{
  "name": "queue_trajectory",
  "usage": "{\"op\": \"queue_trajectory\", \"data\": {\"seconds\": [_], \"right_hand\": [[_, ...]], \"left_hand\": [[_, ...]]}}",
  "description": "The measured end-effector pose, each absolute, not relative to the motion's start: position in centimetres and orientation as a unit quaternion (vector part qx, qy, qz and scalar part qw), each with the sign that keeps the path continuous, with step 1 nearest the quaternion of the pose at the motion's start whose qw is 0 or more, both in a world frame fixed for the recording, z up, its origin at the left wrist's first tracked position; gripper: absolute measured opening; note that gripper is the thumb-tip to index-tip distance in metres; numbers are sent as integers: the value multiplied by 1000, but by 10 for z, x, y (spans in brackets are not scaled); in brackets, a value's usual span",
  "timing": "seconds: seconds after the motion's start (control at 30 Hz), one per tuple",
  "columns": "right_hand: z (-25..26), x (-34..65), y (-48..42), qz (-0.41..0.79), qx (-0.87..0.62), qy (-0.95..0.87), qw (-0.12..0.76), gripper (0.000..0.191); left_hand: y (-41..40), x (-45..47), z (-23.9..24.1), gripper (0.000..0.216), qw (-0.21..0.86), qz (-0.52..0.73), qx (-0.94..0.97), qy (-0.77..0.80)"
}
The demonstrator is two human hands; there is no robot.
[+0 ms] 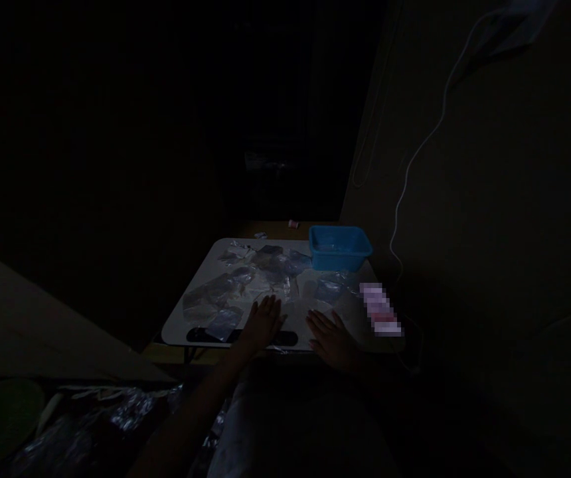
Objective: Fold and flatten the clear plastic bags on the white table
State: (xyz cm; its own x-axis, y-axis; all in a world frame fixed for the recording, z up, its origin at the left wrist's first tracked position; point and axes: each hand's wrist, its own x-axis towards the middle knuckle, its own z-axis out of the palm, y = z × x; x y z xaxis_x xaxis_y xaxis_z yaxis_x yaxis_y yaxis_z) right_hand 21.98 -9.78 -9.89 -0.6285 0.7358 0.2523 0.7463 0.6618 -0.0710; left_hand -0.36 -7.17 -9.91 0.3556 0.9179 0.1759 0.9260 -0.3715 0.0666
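My left hand (264, 322) lies flat near the front edge of a small white folding table (176, 325), fingers stretched forward and holding nothing. To its right my right hand (330, 335) rests at the same edge, its fingers extended and slightly apart. Several clear plastic bags (275, 265) are spread over the tabletop beyond both hands. One clear bag (226, 323) lies left of my left hand, partly over a dark slot (196, 335). Another bag (329, 290) is beyond my right hand. The room is very dark, so fine detail is lost.
A blue plastic basin (340, 260) stands at the table's back right corner. A lit, pixelated patch (380, 309) is at the right edge. A white cable (445, 93) hangs along the wall. Shiny plastic (133, 408) and a green round object (4, 421) are low on the left.
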Motion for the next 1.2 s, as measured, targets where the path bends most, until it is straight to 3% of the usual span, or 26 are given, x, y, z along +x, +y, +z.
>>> {"op": "queue_trajectory", "data": {"seconds": [0.17,0.27,0.73,0.9,1.03,1.2], "right_hand": [[-99,220,-99,-15,-409,-902,133,44],[-99,220,-98,-18,-407,-903,137,44],[-96,219,-99,16,-417,-898,139,44],[-103,225,-95,86,-432,-860,258,46],[-120,240,-85,172,-514,-721,432,42],[-138,257,-68,318,-574,-565,501,41]], "left_hand": [[-67,-4,-85,44,58,-105,-786,-607],[-83,11,-80,41,39,-130,-828,-545],[-106,2,-101,45,-11,-139,-869,-475],[-105,-2,-95,41,-21,-238,-791,-563],[-106,-5,-102,36,-18,-199,-814,-545],[-101,-1,-110,36,-12,-149,-839,-524]]}}
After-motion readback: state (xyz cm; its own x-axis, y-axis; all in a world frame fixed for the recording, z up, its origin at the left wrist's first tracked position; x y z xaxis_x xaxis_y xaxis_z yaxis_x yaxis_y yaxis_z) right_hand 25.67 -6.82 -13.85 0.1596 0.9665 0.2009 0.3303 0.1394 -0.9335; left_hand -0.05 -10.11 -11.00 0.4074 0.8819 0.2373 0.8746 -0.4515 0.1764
